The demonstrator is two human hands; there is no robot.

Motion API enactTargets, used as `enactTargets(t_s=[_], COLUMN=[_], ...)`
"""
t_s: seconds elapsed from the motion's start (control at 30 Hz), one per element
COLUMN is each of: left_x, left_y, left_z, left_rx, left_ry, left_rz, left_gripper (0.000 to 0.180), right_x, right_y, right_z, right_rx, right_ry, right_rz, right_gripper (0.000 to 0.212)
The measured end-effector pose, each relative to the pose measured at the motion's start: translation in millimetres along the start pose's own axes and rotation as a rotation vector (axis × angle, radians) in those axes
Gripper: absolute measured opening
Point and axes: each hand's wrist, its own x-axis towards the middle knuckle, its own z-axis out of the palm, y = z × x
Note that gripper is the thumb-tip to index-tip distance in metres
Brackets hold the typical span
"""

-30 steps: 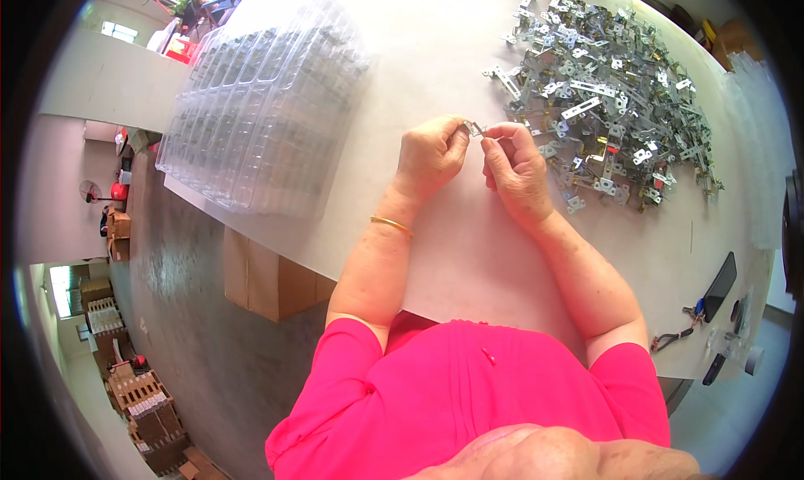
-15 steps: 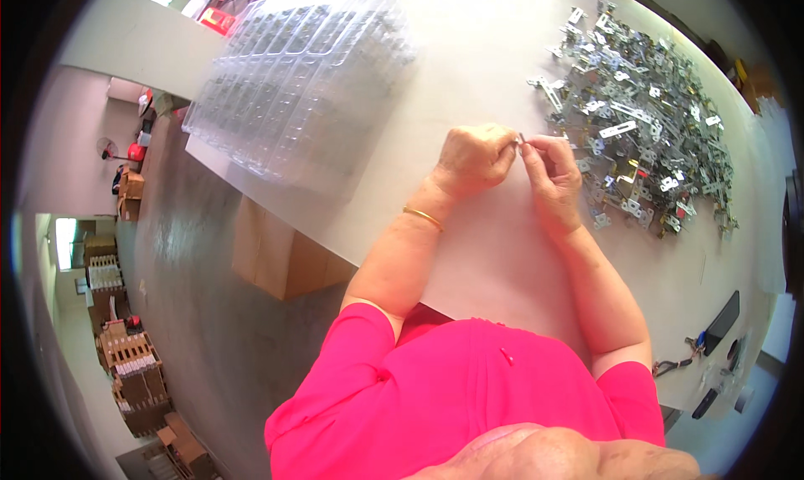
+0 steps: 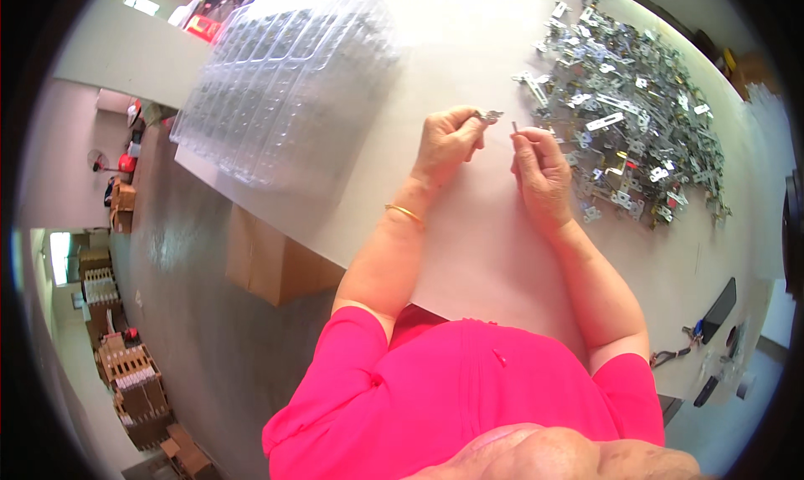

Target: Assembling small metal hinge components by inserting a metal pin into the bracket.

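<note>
My left hand is closed in a pinch on a small metal bracket, which sticks out past the fingertips to the right. A short gap away, my right hand pinches a thin, short metal piece that points upward; its exact kind is too small to make out. Both hands are over the pale table. Just right of my right hand spreads a large pile of loose metal brackets, mostly silver with a few yellowish ones.
Clear plastic trays are stacked at the table's far left. Pliers, a black phone-like slab and other small items lie at the right edge. A cardboard box stands on the floor beside the table's left edge.
My hands have moved apart. The left has shifted slightly left and up, bringing the metal bracket into sight; the right holds the thin piece a little lower. The view has shifted slightly.
</note>
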Motion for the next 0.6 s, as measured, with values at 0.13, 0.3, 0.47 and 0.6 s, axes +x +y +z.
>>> enactTargets(t_s=[0.13, 0.3, 0.47, 0.6], left_x=[-1.7, -2.0, -5.0, -3.5], left_y=[5.0, 2.2, 5.6, -1.2], left_z=[1.1, 2.3, 3.7, 3.2], left_rx=[-0.044, 0.026, 0.165, 0.297], left_ry=[-0.034, -0.040, -0.008, -0.013], left_rz=[-0.017, -0.013, 0.076, 0.245], left_gripper=[0.019, 0.016, 0.015, 0.013], right_x=[1.9, 1.5, 0.3, 0.4], right_y=[5.6, 4.1, 1.3, 0.8], right_z=[-3.4, -2.1, -0.3, 1.1], right_rx=[-0.011, -0.039, -0.090, -0.126], right_ry=[-0.006, 0.009, 0.020, 0.021], right_rz=[0.007, 0.003, -0.014, -0.053], right_gripper=[0.013, 0.014, 0.013, 0.013])
